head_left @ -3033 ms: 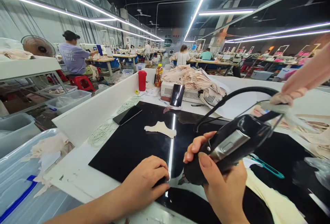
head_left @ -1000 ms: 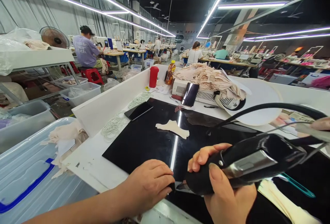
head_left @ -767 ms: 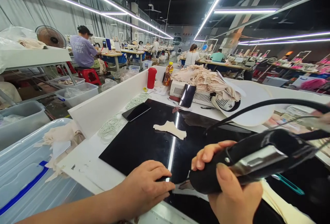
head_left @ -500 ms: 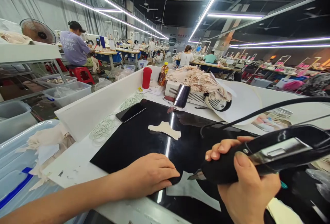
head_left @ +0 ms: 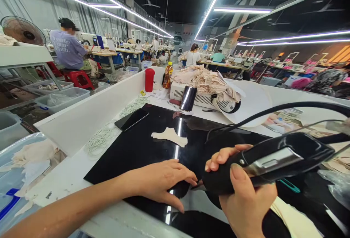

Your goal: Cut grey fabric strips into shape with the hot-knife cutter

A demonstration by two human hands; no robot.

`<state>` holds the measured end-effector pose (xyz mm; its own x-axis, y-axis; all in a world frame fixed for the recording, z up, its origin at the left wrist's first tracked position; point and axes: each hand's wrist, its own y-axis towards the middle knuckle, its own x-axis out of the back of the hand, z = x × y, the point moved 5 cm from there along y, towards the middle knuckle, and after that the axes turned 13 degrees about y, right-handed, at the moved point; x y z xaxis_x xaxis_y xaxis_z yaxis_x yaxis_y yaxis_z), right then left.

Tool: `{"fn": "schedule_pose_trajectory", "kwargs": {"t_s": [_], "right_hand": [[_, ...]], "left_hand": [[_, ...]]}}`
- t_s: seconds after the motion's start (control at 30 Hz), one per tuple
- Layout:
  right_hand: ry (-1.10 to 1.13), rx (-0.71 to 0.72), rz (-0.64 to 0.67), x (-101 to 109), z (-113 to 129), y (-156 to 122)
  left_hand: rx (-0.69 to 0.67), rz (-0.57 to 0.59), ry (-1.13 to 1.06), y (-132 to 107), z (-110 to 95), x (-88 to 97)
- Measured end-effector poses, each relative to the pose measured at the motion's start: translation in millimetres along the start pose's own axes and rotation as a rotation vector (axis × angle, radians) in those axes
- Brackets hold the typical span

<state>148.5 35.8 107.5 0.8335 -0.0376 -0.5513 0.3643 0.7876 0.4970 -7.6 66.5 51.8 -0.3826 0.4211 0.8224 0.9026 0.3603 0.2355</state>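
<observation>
My right hand (head_left: 243,194) is wrapped round a black corded hand tool (head_left: 273,157) with a silver panel and a flat metal tip. The tip points left, over a thin translucent cut piece (head_left: 203,203) on the glossy black board (head_left: 128,154). At the left end of that piece lies my left hand (head_left: 166,179), thumb and fingers apart, fingertips close beside the tool's tip. Whether they touch the tip I cannot tell. Beyond the hands, a cream fabric piece (head_left: 171,135) lies flat on the board.
A phone (head_left: 131,118) and pale cord coils (head_left: 101,141) lie at the left. Behind are a red cup (head_left: 149,80), a bottle (head_left: 167,75) and a fabric pile (head_left: 205,81) on a white vented box (head_left: 177,92). The tool's cable (head_left: 279,108) arches at right. Co-workers sit farther off.
My left thumb has spread away from the fingers, and the fingertips have moved right, close to the tool's tip. The tool has shifted left in my right hand. The whole view has shifted slightly.
</observation>
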Motion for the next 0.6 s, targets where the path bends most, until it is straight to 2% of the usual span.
{"fn": "schedule_pose_trajectory", "kwargs": {"t_s": [0.43,0.6], "right_hand": [[0.005,-0.036,-0.017,-1,-2,-5],[0.018,-0.052,0.064,-3,-4,-12]], "left_hand": [[0.046,0.057,0.009,-2,4,-5.1],[0.034,0.047,0.051,-3,3,-5.2]]}}
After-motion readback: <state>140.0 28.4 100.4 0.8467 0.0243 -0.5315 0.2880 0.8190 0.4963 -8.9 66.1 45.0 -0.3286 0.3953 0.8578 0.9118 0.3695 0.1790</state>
